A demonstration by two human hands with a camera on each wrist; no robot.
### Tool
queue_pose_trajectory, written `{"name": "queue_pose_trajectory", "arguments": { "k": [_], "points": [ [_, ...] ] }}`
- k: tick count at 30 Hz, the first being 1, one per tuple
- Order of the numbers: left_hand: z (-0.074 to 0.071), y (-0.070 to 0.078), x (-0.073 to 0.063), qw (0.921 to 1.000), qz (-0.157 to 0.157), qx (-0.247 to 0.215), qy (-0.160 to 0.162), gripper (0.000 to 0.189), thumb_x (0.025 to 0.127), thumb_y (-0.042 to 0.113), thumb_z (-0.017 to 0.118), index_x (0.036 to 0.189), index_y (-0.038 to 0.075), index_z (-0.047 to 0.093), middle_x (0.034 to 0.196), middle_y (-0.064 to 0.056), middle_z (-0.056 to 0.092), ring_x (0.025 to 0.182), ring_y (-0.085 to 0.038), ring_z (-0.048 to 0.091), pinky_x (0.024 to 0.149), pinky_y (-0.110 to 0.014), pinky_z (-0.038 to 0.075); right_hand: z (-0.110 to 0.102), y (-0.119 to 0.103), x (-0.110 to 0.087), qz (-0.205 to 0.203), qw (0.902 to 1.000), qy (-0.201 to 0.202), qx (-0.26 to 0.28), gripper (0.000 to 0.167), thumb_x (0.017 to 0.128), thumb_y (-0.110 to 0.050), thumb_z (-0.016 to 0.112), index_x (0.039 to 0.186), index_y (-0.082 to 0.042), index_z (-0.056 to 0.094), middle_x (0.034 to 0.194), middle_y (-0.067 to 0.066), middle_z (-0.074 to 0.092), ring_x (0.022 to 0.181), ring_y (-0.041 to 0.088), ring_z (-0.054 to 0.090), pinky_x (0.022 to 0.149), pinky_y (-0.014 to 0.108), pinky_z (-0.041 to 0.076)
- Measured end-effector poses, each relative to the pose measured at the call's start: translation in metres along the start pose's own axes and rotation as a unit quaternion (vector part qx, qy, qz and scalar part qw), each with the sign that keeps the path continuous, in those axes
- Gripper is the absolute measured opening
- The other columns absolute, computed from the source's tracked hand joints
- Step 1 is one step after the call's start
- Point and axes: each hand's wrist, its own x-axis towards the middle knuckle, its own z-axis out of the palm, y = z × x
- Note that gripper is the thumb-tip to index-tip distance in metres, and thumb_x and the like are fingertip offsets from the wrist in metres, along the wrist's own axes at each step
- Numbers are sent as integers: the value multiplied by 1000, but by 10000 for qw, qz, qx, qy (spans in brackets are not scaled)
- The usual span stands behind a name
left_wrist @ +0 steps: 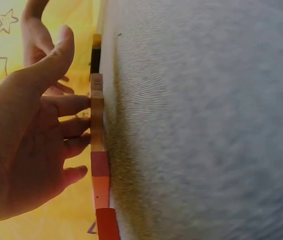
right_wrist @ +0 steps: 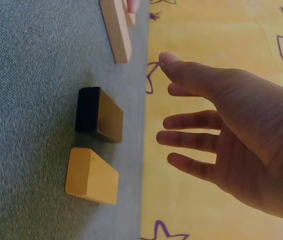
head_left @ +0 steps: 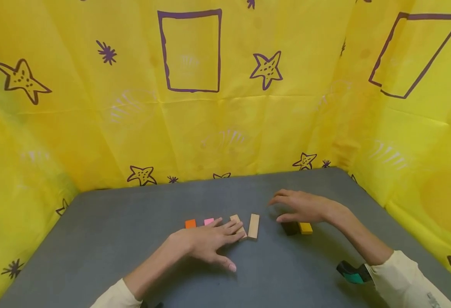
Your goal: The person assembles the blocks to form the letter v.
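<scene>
My left hand [head_left: 206,243] spreads over the row of blocks, palm down, its fingertips on or just over a slanted plain wooden block [head_left: 234,218]. Just right of it lies a second plain wooden block [head_left: 254,226]. A pink block [head_left: 208,221] and an orange block [head_left: 190,223] show beyond the back of that hand, partly covered by it. My right hand [head_left: 306,206] hovers with loosely extended fingers and holds nothing. Below it are a black block [right_wrist: 99,115] and a yellow block [right_wrist: 92,176], standing apart from the fingers in the right wrist view.
The blocks rest on a grey table [head_left: 133,214]. Yellow cloth [head_left: 194,128] with purple drawings hangs along the back and both sides. A black and teal strap [head_left: 354,273] sits by the right sleeve.
</scene>
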Motion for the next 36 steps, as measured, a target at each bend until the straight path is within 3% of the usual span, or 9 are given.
{"name": "queue_pose_trajectory", "arguments": {
  "k": [5, 16, 26, 36],
  "points": [
    [-6, 3, 2, 9997, -60, 8, -245, 95, 96, 69, 58, 168, 20, 21, 179, -1, 6, 167, -19, 3, 134, -57, 6, -4, 2, -5, 82, 9999, -17, 70, 50, 102, -37, 67, 144, -11, 59, 148, 15, 56, 131, 36, 59, 107, 56, 52],
    [-7, 5, 5, 9993, -109, 129, -335, 93, 97, 66, 59, 168, 20, 20, 179, -1, 6, 167, -20, 5, 134, -55, 6, -2, 3, -10, 194, 9996, -97, 162, 51, 102, -38, 67, 143, -9, 60, 148, 18, 55, 132, 39, 58, 108, 58, 51],
    [-7, 8, 3, 9989, -188, 212, -375, 94, 97, 64, 61, 169, 20, 19, 179, -1, 4, 167, -18, 5, 135, -53, 8, 7, 3, -10, -152, 9997, -151, -72, 50, 98, -32, 74, 140, -7, 62, 140, 13, 61, 124, 33, 62, 103, 54, 55],
    [-5, 6, 2, 9991, -121, 245, -323, 95, 97, 64, 61, 169, 19, 18, 179, -2, 3, 167, -18, 5, 135, -53, 10, 14, 1, -10, -317, 9993, -132, -158, 51, 95, -29, 78, 139, -9, 63, 142, 13, 60, 127, 35, 60, 104, 54, 54]
  ]
}}
